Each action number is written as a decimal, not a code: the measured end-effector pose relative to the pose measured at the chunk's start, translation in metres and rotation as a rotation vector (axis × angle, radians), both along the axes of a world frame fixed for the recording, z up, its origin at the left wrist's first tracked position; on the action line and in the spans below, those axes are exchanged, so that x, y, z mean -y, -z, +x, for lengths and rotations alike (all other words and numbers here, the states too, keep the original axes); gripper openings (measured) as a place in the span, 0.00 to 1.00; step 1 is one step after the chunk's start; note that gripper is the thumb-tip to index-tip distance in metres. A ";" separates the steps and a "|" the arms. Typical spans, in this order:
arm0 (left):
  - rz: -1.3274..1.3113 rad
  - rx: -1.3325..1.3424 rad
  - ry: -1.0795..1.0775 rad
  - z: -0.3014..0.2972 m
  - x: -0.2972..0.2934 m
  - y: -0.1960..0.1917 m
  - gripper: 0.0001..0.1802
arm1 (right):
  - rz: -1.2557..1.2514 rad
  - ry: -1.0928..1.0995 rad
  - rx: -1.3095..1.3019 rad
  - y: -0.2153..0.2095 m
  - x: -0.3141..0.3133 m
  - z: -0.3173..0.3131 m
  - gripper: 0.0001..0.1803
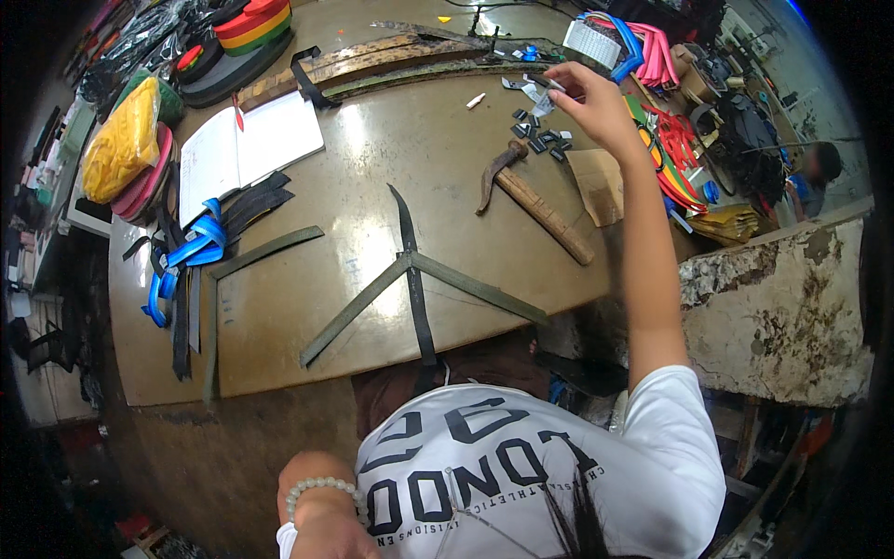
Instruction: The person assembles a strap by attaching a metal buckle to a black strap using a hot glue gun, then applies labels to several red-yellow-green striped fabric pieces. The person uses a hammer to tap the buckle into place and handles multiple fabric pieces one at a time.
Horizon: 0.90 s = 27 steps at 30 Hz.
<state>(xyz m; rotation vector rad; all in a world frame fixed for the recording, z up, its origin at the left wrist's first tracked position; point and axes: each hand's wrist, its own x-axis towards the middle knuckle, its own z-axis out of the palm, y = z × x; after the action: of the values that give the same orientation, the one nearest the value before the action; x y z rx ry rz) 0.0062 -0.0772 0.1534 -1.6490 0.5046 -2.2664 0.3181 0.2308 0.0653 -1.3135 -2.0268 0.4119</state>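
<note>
My right hand (pixel 596 104) reaches to the far right of the table, thumb and fingers pinched on something small and pale that I cannot make out. Beside it lie a scrap of clear plastic (pixel 543 102) and several small black buckles (pixel 540 135). My left hand (pixel 312 469) is low by my body, a beaded bracelet at its wrist; its fingers are hidden. On the table in front of me, a black strap (pixel 416 307) lies lengthwise, with an olive webbing strap (pixel 475 288) bent into an inverted V across it.
A hammer (pixel 545 214) with a wooden handle and a cardboard piece (pixel 596 186) lie at right. At left are an open notebook (pixel 279 142), blue straps (pixel 197 244), black straps (pixel 256 207) and another bent olive strap (pixel 265 252). Webbing rolls (pixel 251 35) stand behind; a person (pixel 815 182) is far right.
</note>
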 end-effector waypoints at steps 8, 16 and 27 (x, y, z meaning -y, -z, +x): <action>-1.083 -0.581 -0.199 -0.014 -0.007 0.024 0.05 | -0.357 -0.289 -0.372 -0.019 0.158 -0.071 0.16; -1.912 -0.595 -0.095 0.000 -0.043 0.116 0.11 | -0.394 -0.465 -0.394 0.015 0.216 -0.124 0.22; -1.947 -0.510 -0.145 0.009 -0.045 0.111 0.11 | -0.617 -0.355 -0.515 0.020 0.221 -0.118 0.18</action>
<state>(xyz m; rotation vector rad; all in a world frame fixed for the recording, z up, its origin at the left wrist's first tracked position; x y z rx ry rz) 0.0149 -0.0320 0.0423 -2.5574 -2.3420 -1.8274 0.1998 0.0098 0.0448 -1.0089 -1.7301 1.4693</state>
